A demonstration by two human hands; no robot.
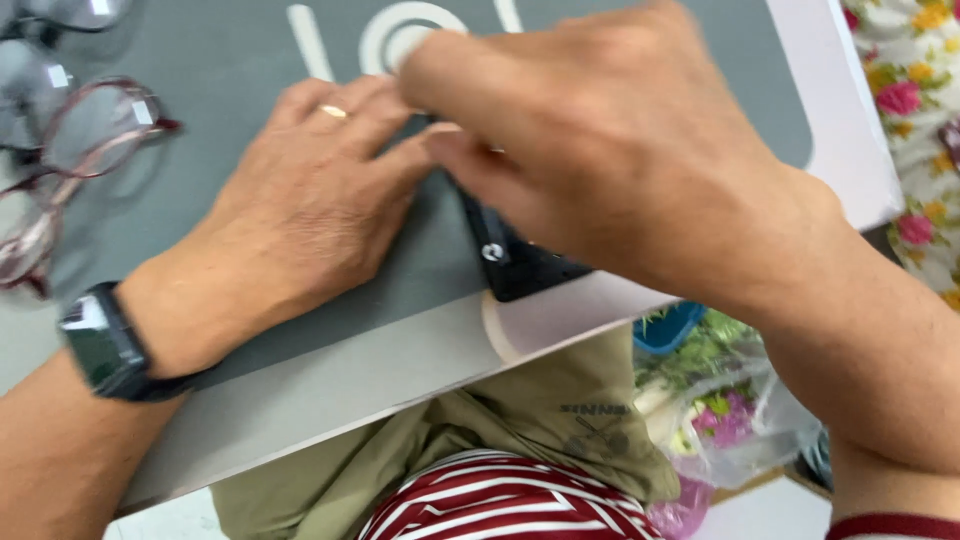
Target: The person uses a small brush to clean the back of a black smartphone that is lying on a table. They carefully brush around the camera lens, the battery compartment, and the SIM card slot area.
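The left hand (300, 215) is lying flat, fingers spread and palm pressing down on a smooth dark grey mat (230, 60), a plain gold ring (333, 111) on one finger and a black square-faced watch (105, 345) strapped round the wrist. The right hand (610, 150) is arching over it from the right, fingers curling downward with the tips meeting the left thumb; what they are pinching cannot be told, since the hand is hiding it. Beneath the right palm a small black angular object (515, 262) with a round silver fitting is resting on the mat, near the front edge of the bench (330, 385), which is pale and smooth. White curved markings (385, 30) are showing on the mat just beyond the fingers. Toward the bench's left edge, thin reddish-framed spectacles (90, 135) with clear rounded lenses are lying in a loose cluster. Below the front edge, olive cloth (540, 400) and red-and-white striped fabric (500, 500) are showing, with a crinkled clear plastic bag (740, 420) to the right.
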